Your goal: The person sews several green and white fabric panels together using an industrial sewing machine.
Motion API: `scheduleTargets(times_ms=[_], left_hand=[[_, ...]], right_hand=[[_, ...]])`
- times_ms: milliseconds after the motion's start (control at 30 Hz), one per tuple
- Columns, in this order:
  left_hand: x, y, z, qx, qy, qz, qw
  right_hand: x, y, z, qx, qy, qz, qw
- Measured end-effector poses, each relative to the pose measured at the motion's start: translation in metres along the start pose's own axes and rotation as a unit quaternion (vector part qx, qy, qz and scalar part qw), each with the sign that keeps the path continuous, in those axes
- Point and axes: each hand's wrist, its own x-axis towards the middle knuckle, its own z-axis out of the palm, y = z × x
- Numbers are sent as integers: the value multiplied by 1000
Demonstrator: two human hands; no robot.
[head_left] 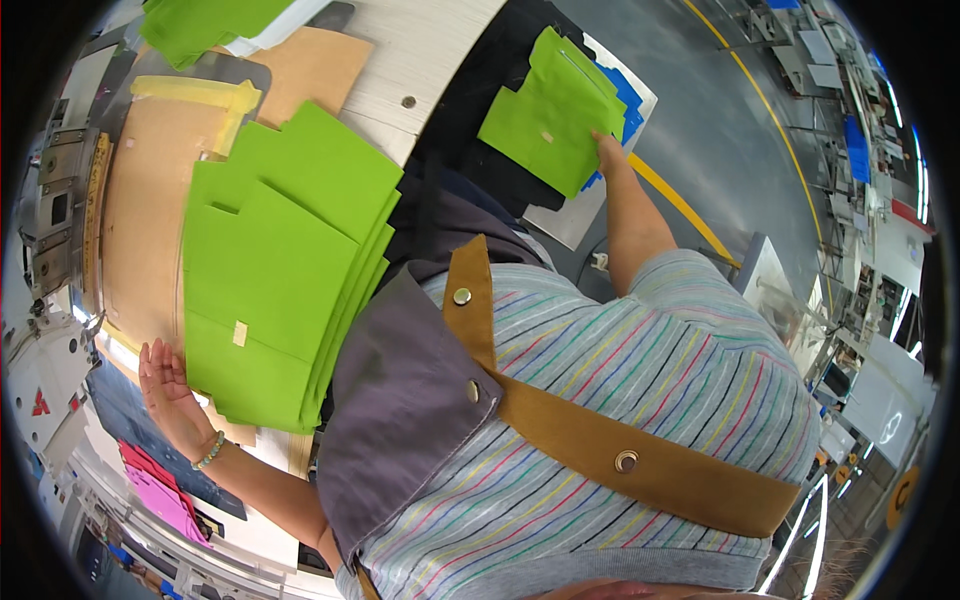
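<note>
My right hand (pixel 608 152) grips the edge of a bright green cut fabric panel (pixel 552 120). That panel has a notched outline, a slit near one edge and a small beige patch; it lies over black material and blue pieces (pixel 627 98). A fanned stack of similar green panels (pixel 265 265) rests on the worktable at left, a beige patch showing on the top one. Beside the lower left corner of this stack is my left hand (pixel 178 405), its fingers stretched out and nothing visible in it.
Under the stack is a tan board (pixel 150 210) edged with yellow tape. More green pieces (pixel 205 25) lie at the far end of the pale table (pixel 425 50). Machine parts (pixel 50 220) line the left side. Pink and red pieces (pixel 160 495) sit at lower left.
</note>
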Motion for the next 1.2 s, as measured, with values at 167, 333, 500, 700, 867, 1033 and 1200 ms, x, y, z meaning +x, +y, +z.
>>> scheduleTargets(times_ms=[167,333,500,700,867,1033,1200], left_hand=[[-2,3,10,-11,2,7,1000],[2,-7,0,10,1,-2,1000],[-4,-5,-4,-5,-7,13,1000],[2,-4,-3,-34,-13,10,999],[-3,-5,-9,-43,-24,19,999],[-8,-3,-18,-27,-4,25,999],[-11,-1,-27,-32,-5,23,999]], right_hand=[[11,12,-6,-26,41,-25,998],[4,-5,-6,38,24,-21,999],[-49,-76,5,120,-56,-48,990],[-114,-204,45,3,-196,-238,951],[-132,-266,72,53,-348,-284,892],[-40,-212,136,-244,-217,-287,900],[39,-130,158,-249,-58,-299,919]])
